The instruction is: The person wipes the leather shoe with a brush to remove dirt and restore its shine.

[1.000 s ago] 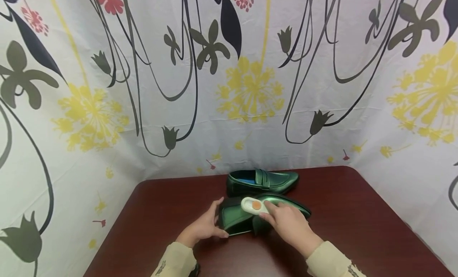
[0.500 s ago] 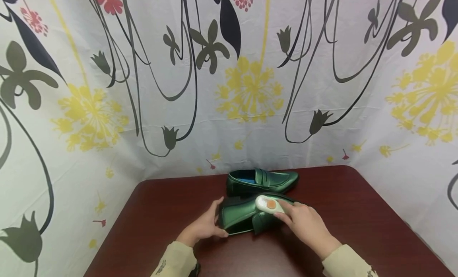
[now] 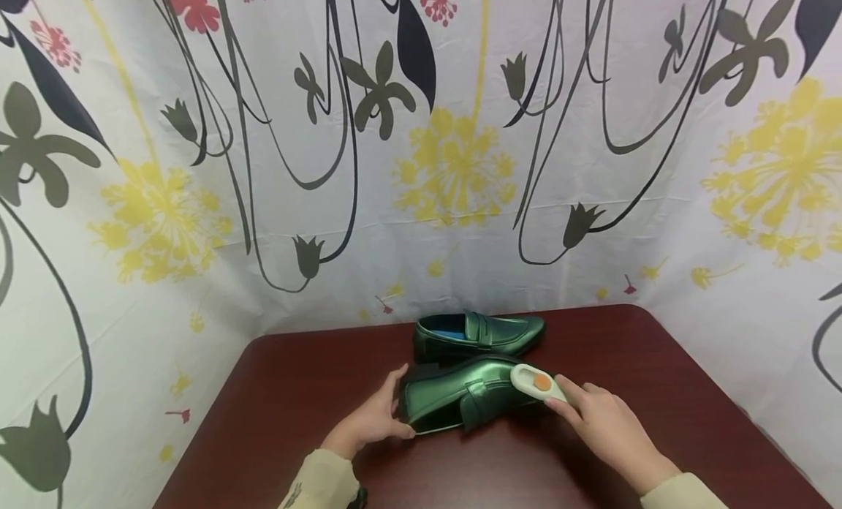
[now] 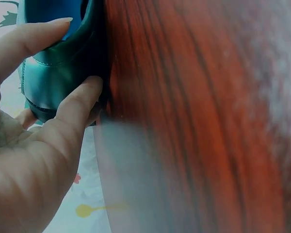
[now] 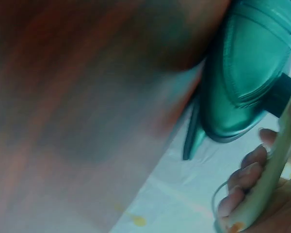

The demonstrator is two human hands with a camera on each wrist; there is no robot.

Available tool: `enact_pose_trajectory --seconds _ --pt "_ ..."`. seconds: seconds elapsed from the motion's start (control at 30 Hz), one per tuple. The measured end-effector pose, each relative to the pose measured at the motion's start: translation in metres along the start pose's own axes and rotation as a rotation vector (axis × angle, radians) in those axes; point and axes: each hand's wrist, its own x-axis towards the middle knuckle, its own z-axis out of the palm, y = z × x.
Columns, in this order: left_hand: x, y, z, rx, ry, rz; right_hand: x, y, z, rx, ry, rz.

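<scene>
A shiny green loafer (image 3: 434, 392) lies tilted on its side, its opening toward me. My left hand (image 3: 373, 420) holds it at the heel; in the left wrist view the thumb reaches over the collar of the loafer (image 4: 56, 82) and fingers lie against the heel. My right hand (image 3: 608, 428) grips a white-handled shoe brush (image 3: 529, 381) with an orange button, over the toe end. In the right wrist view, the dark head of the brush (image 5: 280, 94) meets the toe of the loafer (image 5: 252, 63); fingers curl round its pale handle.
A matching green loafer (image 3: 516, 335) with a blue insole stands upright just behind, toe to the right. Both are on a dark red-brown table (image 3: 296, 377). A white flower-printed cloth (image 3: 368, 231) hangs close round the table's back and sides.
My right hand has carried the brush rightward along the loafer's upper, from near the heel to the toe. The left hand keeps its hold on the heel. The head view has shifted slightly.
</scene>
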Motion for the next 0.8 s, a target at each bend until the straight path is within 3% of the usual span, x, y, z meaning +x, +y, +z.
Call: enact_pose_trajectory --seconds 0.37,0.6,0.8 --pt "-0.002 0.002 0.002 -0.008 0.050 0.015 -0.010 0.027 -0.013 0.142 -0.053 0.096" --pt "-0.004 0.010 -0.005 -0.069 0.012 -0.005 -0.009 0.034 -0.015 0.186 -0.076 0.121" --pt "-0.003 0.024 -0.012 -0.145 -0.053 -0.079 -0.005 0.040 -0.012 0.196 -0.114 0.138"
